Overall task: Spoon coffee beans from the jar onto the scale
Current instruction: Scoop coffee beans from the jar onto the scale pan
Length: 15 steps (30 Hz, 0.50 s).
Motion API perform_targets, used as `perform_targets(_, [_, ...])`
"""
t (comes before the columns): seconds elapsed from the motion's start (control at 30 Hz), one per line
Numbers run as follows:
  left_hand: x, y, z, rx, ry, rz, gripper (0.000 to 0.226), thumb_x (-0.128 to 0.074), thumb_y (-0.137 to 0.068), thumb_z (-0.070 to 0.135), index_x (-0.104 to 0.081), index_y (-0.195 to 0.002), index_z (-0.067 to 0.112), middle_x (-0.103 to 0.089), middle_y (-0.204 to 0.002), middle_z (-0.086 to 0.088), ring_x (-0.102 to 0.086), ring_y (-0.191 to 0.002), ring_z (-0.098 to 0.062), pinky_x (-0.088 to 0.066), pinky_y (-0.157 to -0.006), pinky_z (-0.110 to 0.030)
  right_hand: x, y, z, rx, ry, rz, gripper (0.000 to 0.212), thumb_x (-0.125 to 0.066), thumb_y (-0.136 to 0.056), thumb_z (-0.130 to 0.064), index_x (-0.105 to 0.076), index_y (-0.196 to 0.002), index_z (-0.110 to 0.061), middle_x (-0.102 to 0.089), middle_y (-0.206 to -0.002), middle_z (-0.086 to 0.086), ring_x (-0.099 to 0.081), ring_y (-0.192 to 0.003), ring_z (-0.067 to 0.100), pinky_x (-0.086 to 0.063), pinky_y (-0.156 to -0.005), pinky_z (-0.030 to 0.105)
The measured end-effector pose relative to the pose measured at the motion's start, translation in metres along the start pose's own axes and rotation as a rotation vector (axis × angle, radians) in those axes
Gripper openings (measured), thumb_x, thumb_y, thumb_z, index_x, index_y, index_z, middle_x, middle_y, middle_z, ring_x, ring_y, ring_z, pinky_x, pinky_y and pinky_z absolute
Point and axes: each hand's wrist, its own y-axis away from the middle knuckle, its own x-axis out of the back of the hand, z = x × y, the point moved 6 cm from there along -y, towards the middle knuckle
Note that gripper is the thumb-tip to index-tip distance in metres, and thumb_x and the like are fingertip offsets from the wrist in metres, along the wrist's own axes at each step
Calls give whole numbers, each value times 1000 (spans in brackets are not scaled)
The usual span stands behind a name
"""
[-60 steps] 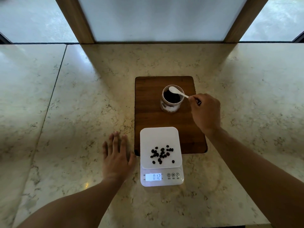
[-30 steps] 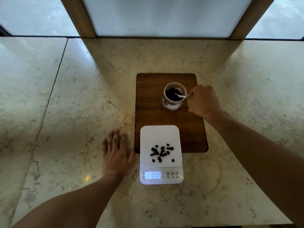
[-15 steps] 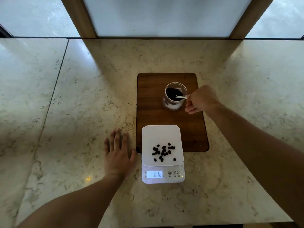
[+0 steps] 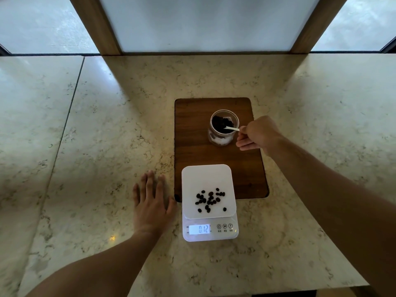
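A clear glass jar [image 4: 222,139] of dark coffee beans stands upright on a dark wooden board [image 4: 192,146]. My right hand [image 4: 258,133], just right of the jar, is shut on the handle of a white spoon [image 4: 232,128]; the spoon's bowl is down among the beans inside the jar. In front of the board stands a white scale [image 4: 209,179] whose display reads 012, with several coffee beans [image 4: 210,200] scattered on its platform. My left hand [image 4: 151,202] lies flat on the counter left of the scale, fingers spread, holding nothing.
The marble counter [image 4: 107,146] stretches wide on both sides, with a seam running down the left. Window panes and two slanted wooden posts [image 4: 96,24] close off the far edge. The counter's near edge runs at the bottom right.
The spoon, above the jar's rim two seconds ago, has dipped into the beans, and my right hand has shifted closer to the jar. My left hand and the scale reading are unchanged.
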Motion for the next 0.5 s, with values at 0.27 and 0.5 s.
perform_targets(0.27, [2, 0, 1, 6, 5, -1, 77, -17, -90, 55, -2, -155, 17, 6, -165, -10, 21, -150, -22, 5, -122, -49, 2, 9, 5, 4, -88, -53, 31, -49, -103, -13, -60, -75, -1, -64, -73, 11, -67, -55, 16, -58, -49, 25])
perform_targets(0.5, [3, 0, 1, 1, 10, 15, 78, -18, -89, 55, -3, -154, 16, 3, -165, -12, 18, -150, -23, 5, -122, -49, 6, 11, 10, 34, -106, -85, 25, -52, -101, -11, -63, -82, 1, -67, -76, 13, -69, -47, 12, -61, -50, 26])
